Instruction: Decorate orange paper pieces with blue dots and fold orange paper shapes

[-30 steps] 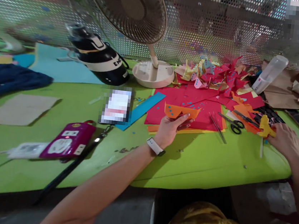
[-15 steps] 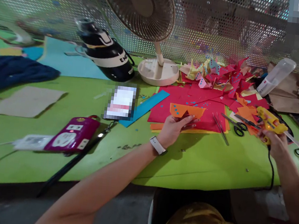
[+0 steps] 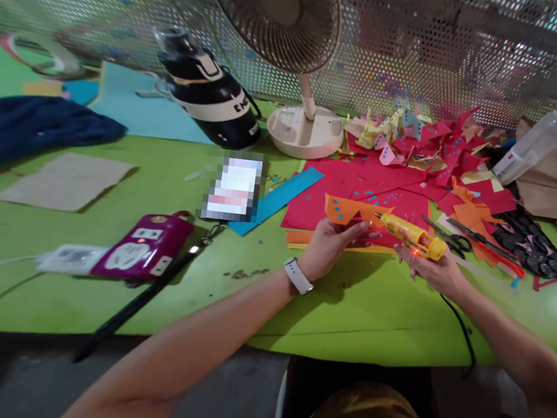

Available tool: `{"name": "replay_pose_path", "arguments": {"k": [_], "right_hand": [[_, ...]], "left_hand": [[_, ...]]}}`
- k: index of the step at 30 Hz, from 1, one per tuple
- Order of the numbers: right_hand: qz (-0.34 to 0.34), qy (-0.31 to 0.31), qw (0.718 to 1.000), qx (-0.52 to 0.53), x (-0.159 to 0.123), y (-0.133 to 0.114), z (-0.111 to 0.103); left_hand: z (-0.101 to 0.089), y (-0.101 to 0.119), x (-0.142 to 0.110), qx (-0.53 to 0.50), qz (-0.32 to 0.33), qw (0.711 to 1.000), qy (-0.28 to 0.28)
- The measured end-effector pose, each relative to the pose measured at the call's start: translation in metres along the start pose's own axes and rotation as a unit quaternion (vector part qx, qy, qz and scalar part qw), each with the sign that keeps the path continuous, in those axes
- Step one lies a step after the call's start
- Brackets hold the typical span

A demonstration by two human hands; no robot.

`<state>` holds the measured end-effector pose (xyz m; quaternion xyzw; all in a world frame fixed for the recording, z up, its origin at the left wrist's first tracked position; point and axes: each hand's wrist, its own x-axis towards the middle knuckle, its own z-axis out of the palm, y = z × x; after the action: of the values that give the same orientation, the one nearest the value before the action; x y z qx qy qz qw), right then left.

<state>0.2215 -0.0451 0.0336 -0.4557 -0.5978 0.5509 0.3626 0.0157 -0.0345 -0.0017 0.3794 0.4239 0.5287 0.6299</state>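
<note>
Between the fingers of my left hand (image 3: 331, 245) is a folded orange paper piece (image 3: 339, 209) with blue dots on it. My right hand (image 3: 430, 266) is wrapped round a yellow hot glue gun (image 3: 412, 236), a glue stick trailing from its back and a red light lit. The gun's nozzle points left and meets or nearly meets the right end of the orange paper; exact contact is too small to tell. Below both hands lies a stack of red paper sheets (image 3: 304, 202) strewn with small blue dots. Black scissors (image 3: 458, 243) lie just beyond my right hand.
A heap of folded paper pieces (image 3: 417, 141) lies at the back, beside a fan (image 3: 305, 131) and a clear bottle (image 3: 537, 148). To the left are a phone (image 3: 235, 187), a purple power strip (image 3: 146, 244) with cables, a dark flask (image 3: 210, 104) and a blue paper strip (image 3: 284, 199).
My right hand has brought the glue gun leftward from beside the scissors to the orange paper. My left hand keeps its hold on the paper. The view has shifted slightly.
</note>
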Motion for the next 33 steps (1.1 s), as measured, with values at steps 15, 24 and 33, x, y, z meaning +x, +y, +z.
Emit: {"name": "replay_pose_path", "arguments": {"k": [15, 24, 33], "right_hand": [[0.012, 0.025, 0.999, -0.016, -0.0061, 0.0093, 0.0027], [0.023, 0.039, 0.999, 0.016, -0.0064, 0.0112, 0.0052], [-0.002, 0.021, 0.999, -0.039, -0.0066, 0.0103, 0.0029]], "left_hand": [[0.005, 0.0027, -0.0062, 0.011, 0.001, 1.0, 0.01], [0.0052, 0.0019, -0.0057, 0.007, 0.006, 1.0, 0.006], [0.0036, -0.0004, -0.0048, 0.006, 0.017, 1.0, 0.001]]}}
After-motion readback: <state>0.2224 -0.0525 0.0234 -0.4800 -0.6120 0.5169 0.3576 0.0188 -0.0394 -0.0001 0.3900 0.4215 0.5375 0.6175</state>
